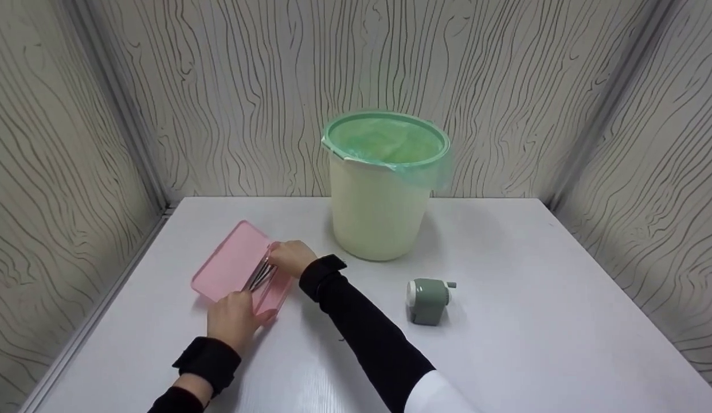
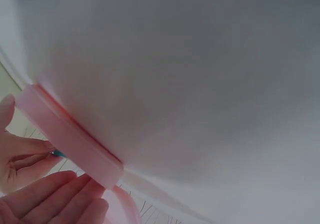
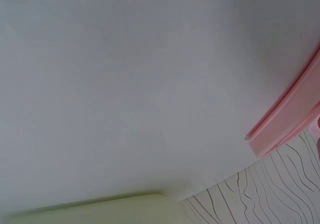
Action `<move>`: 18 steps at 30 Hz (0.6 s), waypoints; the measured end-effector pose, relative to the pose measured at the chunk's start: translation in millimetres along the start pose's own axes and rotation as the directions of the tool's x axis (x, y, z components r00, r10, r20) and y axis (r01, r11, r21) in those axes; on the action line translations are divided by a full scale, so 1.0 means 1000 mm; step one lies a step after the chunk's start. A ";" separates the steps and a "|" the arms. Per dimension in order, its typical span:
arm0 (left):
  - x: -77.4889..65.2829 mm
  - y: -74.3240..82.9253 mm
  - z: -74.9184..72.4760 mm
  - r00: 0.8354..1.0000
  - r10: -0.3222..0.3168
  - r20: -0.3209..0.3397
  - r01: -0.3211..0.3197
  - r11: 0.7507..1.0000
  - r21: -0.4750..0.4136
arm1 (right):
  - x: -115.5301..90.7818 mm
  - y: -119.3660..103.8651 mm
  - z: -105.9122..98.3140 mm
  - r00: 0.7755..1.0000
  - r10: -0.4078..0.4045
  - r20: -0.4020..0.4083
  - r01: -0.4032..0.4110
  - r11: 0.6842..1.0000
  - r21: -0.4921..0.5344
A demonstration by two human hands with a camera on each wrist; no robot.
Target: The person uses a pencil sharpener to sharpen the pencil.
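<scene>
A pink pencil case (image 1: 227,261) lies with its lid spread at the left of the table. Several slim dark pencils (image 1: 261,275) slant in its tray between the two hands. My right hand (image 1: 293,258) reaches over the far end, its fingers holding the pencils' upper ends; a small teal tip (image 2: 58,154) shows by those fingers in the left wrist view. At the near end, my left hand (image 1: 233,321) grips the case, its thumb along the outer side and its fingers by the pencils' lower ends. The case's outer wall (image 3: 287,116) appears in the right wrist view.
A pale green bin (image 1: 379,206) with a green liner bag stands at the back middle. To the right of the hands sits a green-grey crank pencil sharpener (image 1: 429,301). Wood-patterned panels (image 1: 247,97) close off the table's back and sides.
</scene>
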State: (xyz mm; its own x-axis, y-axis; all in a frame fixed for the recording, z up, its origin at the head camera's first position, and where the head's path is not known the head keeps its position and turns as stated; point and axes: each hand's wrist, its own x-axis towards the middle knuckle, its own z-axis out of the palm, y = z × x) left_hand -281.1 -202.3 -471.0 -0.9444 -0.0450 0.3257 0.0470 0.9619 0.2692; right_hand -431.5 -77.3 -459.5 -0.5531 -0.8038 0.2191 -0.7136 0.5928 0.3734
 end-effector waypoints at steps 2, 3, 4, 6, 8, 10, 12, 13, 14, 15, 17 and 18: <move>0.000 0.000 0.000 1.000 -0.005 -0.002 0.005 1.000 -0.005 | 0.004 0.000 0.001 1.000 -0.017 0.008 0.017 1.000 -0.021; 0.000 0.000 0.000 1.000 -0.003 -0.007 0.003 1.000 0.000 | 0.006 0.000 0.001 1.000 -0.027 0.010 0.028 0.999 -0.029; 0.000 0.000 0.000 1.000 0.000 -0.010 0.000 1.000 0.003 | 0.007 -0.001 0.002 0.999 -0.038 0.012 0.039 0.998 -0.040; -0.001 -0.002 0.000 1.000 0.003 -0.024 -0.003 1.000 0.009 | 0.009 -0.003 0.001 0.998 -0.055 0.018 0.056 0.996 -0.063; 0.000 -0.003 0.000 0.999 -0.001 -0.032 0.002 1.000 0.019 | 0.011 -0.005 0.001 0.997 -0.062 0.041 0.065 0.994 -0.087; 0.000 -0.004 -0.001 1.000 -0.013 -0.026 0.014 1.000 0.024 | 0.012 -0.006 0.000 0.995 -0.067 0.072 0.075 0.991 -0.107; 0.001 -0.004 -0.001 0.999 -0.029 -0.013 0.030 0.999 0.026 | 0.013 -0.007 -0.001 0.991 -0.080 0.103 0.092 0.989 -0.116; 0.002 -0.003 -0.002 0.999 -0.036 -0.003 0.036 0.999 0.025 | 0.014 -0.007 -0.001 0.989 -0.089 0.116 0.103 0.987 -0.122; 0.003 -0.003 -0.002 0.999 -0.041 0.005 0.041 0.999 0.022 | 0.015 -0.007 -0.001 0.987 -0.097 0.126 0.112 0.986 -0.123; 0.003 -0.003 -0.002 0.999 -0.047 0.013 0.046 0.999 0.016 | 0.016 -0.007 -0.001 0.986 -0.103 0.130 0.119 0.986 -0.121; 0.004 -0.003 -0.003 0.999 -0.050 0.018 0.050 0.999 0.010 | 0.017 -0.007 0.000 0.986 -0.115 0.124 0.130 0.984 -0.123; 0.005 -0.002 -0.004 0.998 -0.052 0.019 0.052 0.999 0.007 | 0.018 -0.007 0.000 0.986 -0.117 0.120 0.131 0.983 -0.125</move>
State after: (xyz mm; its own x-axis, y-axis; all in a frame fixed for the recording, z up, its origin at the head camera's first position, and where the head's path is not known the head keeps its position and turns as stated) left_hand -284.8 -205.7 -466.7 -0.9516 -0.0902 0.2939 -0.0048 0.9602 0.2792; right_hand -436.0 -95.7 -458.2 -0.5138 -0.8555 0.0641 -0.7209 0.4711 0.5083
